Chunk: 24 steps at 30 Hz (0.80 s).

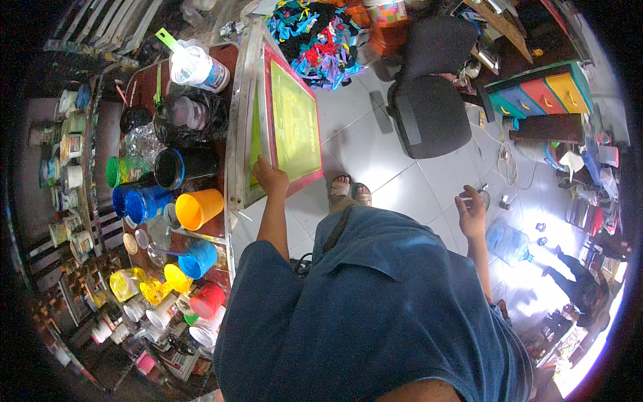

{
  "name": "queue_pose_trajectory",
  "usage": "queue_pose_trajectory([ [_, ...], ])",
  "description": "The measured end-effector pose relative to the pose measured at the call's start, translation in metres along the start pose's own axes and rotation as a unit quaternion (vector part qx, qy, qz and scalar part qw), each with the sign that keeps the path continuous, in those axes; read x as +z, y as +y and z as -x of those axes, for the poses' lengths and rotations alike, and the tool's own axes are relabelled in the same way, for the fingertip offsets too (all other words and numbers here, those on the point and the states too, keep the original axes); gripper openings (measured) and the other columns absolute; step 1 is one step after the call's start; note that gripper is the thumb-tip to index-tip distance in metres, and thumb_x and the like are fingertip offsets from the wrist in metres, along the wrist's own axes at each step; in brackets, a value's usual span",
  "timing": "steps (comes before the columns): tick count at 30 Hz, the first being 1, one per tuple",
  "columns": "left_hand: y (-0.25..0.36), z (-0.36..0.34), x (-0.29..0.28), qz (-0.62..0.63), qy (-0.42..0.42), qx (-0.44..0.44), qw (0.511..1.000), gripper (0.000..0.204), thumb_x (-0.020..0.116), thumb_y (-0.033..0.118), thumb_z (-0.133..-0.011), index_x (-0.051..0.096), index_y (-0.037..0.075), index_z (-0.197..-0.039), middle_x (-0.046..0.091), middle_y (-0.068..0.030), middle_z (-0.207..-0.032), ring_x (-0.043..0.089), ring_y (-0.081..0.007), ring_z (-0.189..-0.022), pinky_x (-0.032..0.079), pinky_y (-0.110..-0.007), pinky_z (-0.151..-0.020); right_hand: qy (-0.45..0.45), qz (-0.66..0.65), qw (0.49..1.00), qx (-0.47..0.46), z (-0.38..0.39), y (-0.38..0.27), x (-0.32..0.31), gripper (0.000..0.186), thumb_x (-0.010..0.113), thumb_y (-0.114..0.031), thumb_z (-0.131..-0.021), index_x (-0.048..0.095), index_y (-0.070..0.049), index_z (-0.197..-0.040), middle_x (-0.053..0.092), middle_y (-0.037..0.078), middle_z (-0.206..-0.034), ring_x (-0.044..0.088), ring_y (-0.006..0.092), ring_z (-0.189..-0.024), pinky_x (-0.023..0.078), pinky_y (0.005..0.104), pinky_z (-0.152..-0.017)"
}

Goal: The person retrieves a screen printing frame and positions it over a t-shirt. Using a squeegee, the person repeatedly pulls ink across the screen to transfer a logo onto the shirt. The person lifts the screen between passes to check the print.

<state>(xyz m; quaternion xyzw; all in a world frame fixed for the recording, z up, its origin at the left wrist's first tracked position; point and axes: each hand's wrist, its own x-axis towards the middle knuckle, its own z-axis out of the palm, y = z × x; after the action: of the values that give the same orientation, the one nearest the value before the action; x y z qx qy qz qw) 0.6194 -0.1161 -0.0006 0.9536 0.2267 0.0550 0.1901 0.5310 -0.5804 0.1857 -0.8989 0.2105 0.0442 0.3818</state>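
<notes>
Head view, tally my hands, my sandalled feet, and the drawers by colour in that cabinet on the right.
Hands: 2 (left hand on the framed screen, right hand free)
Sandalled feet: 2
Green drawer: 1
Blue drawer: 1
Red drawer: 1
Yellow drawer: 1
Total: 8

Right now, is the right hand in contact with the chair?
Apart. The head view shows bare floor tiles between the right hand and the chair.
</notes>
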Motion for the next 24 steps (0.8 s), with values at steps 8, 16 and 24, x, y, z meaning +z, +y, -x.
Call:
queue_pose_trajectory([
  [8,0.015,-0.001,-0.011,0.079,-0.057,-0.04,0.994,0.055,0.055,0.003,-0.072,0.039,-0.003,-0.124,0.042,-0.0244,-0.118,0.037,-0.0391,-0.113,0.028,-0.046,-0.098,-0.002,0.008,1.0,0.02,0.002,0.001,0.0,0.036,0.06,-0.01,-0.082,0.049,0.001,-0.114,0.057,0.01,-0.093,0.058,0.016,-0.077,0.047,0.027,-0.067],
  [16,0.028,0.002,-0.018,0.117,-0.125,-0.025,0.985,0.062,0.061,0.008,-0.072,0.036,0.001,-0.128,0.05,-0.0246,-0.111,0.049,-0.0381,-0.104,0.039,-0.043,-0.088,0.008,0.003,1.0,0.014,0.002,-0.005,0.003,0.037,0.063,-0.012,-0.078,0.052,-0.001,-0.112,0.06,0.012,-0.094,0.059,0.0182,-0.076,0.048,0.0293,-0.066],
  [24,0.055,0.006,-0.013,0.132,-0.204,0.007,0.97,0.074,0.061,0.019,-0.071,0.024,-0.006,-0.13,0.055,-0.0284,-0.102,0.056,-0.0397,-0.093,0.044,-0.044,-0.081,0.009,0.02,0.999,0.023,0.0,0.009,0.001,0.036,0.062,-0.013,-0.079,0.052,-0.002,-0.112,0.06,0.012,-0.094,0.06,0.0195,-0.079,0.049,0.0311,-0.068],
])
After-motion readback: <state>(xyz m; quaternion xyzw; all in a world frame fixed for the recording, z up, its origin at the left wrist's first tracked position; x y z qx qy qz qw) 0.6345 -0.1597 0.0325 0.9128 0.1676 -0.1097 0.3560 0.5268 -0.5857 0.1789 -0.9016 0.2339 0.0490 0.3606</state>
